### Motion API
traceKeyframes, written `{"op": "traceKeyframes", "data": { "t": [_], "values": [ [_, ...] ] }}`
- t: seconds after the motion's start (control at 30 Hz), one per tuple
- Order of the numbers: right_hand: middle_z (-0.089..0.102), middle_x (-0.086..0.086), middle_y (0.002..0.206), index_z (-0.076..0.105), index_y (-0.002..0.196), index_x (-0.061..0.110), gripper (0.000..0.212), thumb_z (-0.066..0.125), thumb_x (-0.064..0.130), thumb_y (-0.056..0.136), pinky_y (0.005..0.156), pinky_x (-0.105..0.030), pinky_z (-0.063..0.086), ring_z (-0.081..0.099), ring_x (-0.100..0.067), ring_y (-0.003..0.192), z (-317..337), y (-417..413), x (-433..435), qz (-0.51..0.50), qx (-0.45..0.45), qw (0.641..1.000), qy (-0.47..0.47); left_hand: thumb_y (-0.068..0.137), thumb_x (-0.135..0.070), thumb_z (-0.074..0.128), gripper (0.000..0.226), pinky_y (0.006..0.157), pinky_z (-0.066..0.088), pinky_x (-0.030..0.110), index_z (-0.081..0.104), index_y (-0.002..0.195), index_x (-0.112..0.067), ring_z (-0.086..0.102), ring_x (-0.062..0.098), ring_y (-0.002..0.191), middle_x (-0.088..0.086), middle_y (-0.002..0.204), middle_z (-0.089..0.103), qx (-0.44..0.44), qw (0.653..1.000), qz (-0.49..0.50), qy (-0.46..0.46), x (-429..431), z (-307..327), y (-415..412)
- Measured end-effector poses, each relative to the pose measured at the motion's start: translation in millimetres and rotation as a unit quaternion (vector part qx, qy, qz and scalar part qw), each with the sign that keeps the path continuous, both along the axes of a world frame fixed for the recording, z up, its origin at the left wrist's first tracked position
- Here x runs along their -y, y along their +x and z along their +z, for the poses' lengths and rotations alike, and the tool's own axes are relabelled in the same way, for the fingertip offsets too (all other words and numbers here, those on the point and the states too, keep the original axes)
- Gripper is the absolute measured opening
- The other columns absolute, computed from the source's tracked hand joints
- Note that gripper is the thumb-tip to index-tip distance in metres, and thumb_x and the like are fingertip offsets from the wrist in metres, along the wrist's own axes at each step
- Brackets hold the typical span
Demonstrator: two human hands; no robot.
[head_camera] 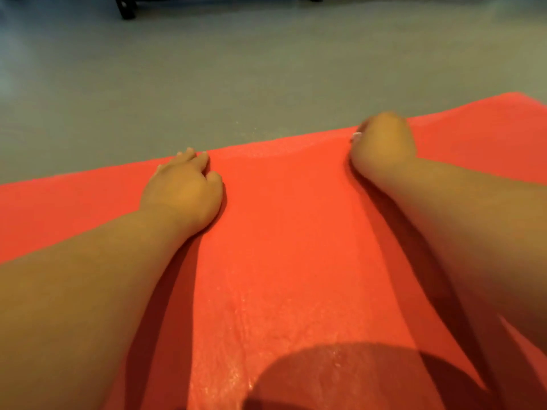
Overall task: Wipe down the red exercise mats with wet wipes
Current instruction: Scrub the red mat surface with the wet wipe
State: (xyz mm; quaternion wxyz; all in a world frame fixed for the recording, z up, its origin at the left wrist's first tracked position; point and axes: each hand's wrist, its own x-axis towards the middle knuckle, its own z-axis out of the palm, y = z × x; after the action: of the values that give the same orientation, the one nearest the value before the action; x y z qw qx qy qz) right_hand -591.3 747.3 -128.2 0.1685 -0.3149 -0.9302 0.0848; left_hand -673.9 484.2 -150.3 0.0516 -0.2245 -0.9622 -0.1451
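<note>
On the grey floor (pixel 266 69), seen from the head camera, the red exercise mat (pixel 281 232) lies spread flat and fills the lower part of the view, its far edge running from the lower left up toward the right. Both hands are on the mat close to that far edge, well apart from each other.

The right hand (pixel 383 140) is balled up tight, knuckles up and fingers tucked under out of sight. A small scrap of white, which looks like the wet wipe (pixel 356 137), pokes out at the thumb side of the fist and touches the mat. The rest of it is hidden under the hand, and the picture is too blurred to show more. The right forearm reaches straight out from the lower right corner, low over the mat, and throws a dark shadow beside it.

The left hand (pixel 183 187) sits palm down on the mat with its fingers bent, the fingertips right at the mat's far edge and the thumb tucked against the surface. Whether those fingers hook over the edge or only press on top cannot be told. It holds nothing else. The left forearm comes in from the lower left corner at a slant.

Between the forearms the mat shows a faint wet sheen. A rounded shadow (pixel 325 377) falls on its near part. Dark furniture legs (pixel 127 7) stand at the top edge.
</note>
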Motion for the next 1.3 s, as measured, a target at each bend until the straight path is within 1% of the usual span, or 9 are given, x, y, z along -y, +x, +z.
{"op": "traceKeyframes", "data": {
  "t": [0.1, 0.2, 0.27, 0.43, 0.53, 0.67, 0.9, 1.13, 1.3],
  "values": [
    [0.067, -0.018, 0.108, 0.07, 0.103, 0.006, 0.025, 0.05, 0.016, 0.092, 0.084, -0.032, 0.047, 0.061, -0.031, 0.103, -9.6, -31.0, 71.9, 0.138, -0.014, 0.99, 0.013, 0.09, -0.024, 0.04, 0.045, 0.106, 0.033, 0.037, 0.056, 0.13, -0.013, 0.044, 0.033, 0.126, 0.015, 0.137, 0.051, -0.022, 0.999, 0.003, 0.046, 1.2, 2.1, -8.3],
    [0.067, -0.015, 0.103, 0.072, 0.1, 0.013, 0.024, 0.052, 0.024, 0.092, 0.08, -0.032, 0.037, 0.059, -0.029, 0.098, -17.0, -34.7, 121.8, 0.329, -0.029, 0.942, 0.055, 0.089, -0.014, 0.046, 0.035, 0.101, 0.035, 0.037, 0.064, 0.12, -0.014, 0.048, 0.038, 0.117, 0.021, 0.126, 0.056, -0.055, 0.997, 0.011, 0.058, 2.3, -0.1, -17.6],
    [0.066, -0.017, 0.105, 0.071, 0.103, 0.012, 0.026, 0.052, 0.027, 0.093, 0.081, -0.032, 0.04, 0.059, -0.031, 0.1, -11.8, -39.7, 91.4, 0.287, -0.018, 0.956, 0.06, 0.088, -0.011, 0.047, 0.035, 0.1, 0.035, 0.036, 0.066, 0.117, -0.014, 0.05, 0.038, 0.115, 0.022, 0.124, 0.058, -0.067, 0.996, 0.005, 0.06, 3.1, -1.1, -21.1],
    [0.065, -0.023, 0.109, 0.068, 0.105, -0.001, 0.025, 0.05, 0.01, 0.092, 0.087, -0.038, 0.047, 0.06, -0.037, 0.105, -1.1, -39.9, 13.2, 0.016, 0.041, 0.997, 0.064, 0.087, -0.009, 0.046, 0.037, 0.098, 0.038, 0.039, 0.066, 0.117, -0.013, 0.05, 0.039, 0.113, 0.021, 0.122, 0.058, -0.08, 0.994, -0.004, 0.069, 4.2, -3.7, -22.4],
    [0.067, -0.02, 0.109, 0.069, 0.104, 0.002, 0.025, 0.049, 0.01, 0.091, 0.085, -0.037, 0.048, 0.061, -0.034, 0.105, -3.0, -56.7, 62.3, 0.101, 0.019, 0.994, 0.036, 0.083, -0.012, 0.041, 0.04, 0.096, 0.04, 0.039, 0.068, 0.114, -0.011, 0.052, 0.039, 0.111, 0.022, 0.119, 0.06, -0.078, 0.994, -0.001, 0.079, 3.8, -1.5, -20.9],
    [0.068, -0.013, 0.112, 0.07, 0.108, 0.011, 0.027, 0.05, 0.024, 0.094, 0.084, -0.032, 0.045, 0.061, -0.028, 0.106, -7.1, -63.8, 125.7, 0.305, 0.017, 0.95, 0.066, 0.073, -0.015, 0.037, 0.048, 0.09, 0.039, 0.034, 0.07, 0.108, -0.007, 0.054, 0.036, 0.109, 0.02, 0.117, 0.061, -0.054, 0.993, 0.024, 0.105, 6.9, 2.5, -12.9],
    [0.066, -0.022, 0.11, 0.069, 0.104, 0.001, 0.026, 0.052, 0.016, 0.093, 0.085, -0.037, 0.047, 0.061, -0.035, 0.104, 2.8, -38.8, 38.0, 0.053, 0.054, 0.995, 0.066, 0.081, 0.0, 0.049, 0.04, 0.098, 0.04, 0.034, 0.069, 0.114, -0.01, 0.054, 0.033, 0.117, 0.015, 0.125, 0.062, -0.022, 0.986, 0.067, 0.15, 9.4, 3.5, -15.7],
    [0.068, -0.014, 0.109, 0.071, 0.105, 0.009, 0.026, 0.053, 0.023, 0.093, 0.082, -0.031, 0.046, 0.061, -0.03, 0.104, -7.5, -66.7, 122.8, 0.253, -0.001, 0.966, 0.05, 0.078, 0.001, 0.05, 0.042, 0.095, 0.042, 0.034, 0.069, 0.114, -0.011, 0.056, 0.033, 0.114, 0.014, 0.123, 0.063, -0.017, 0.985, 0.07, 0.156, 8.5, 4.8, -10.6],
    [0.068, -0.021, 0.104, 0.071, 0.1, 0.002, 0.03, 0.054, 0.025, 0.094, 0.078, -0.034, 0.046, 0.062, -0.034, 0.099, 5.9, -38.5, 43.9, 0.118, 0.049, 0.991, 0.049, 0.078, 0.003, 0.05, 0.037, 0.091, 0.043, 0.037, 0.071, 0.106, -0.008, 0.056, 0.037, 0.109, 0.019, 0.119, 0.062, -0.028, 0.986, 0.06, 0.153, 10.2, 3.8, -11.6]
  ]
}}
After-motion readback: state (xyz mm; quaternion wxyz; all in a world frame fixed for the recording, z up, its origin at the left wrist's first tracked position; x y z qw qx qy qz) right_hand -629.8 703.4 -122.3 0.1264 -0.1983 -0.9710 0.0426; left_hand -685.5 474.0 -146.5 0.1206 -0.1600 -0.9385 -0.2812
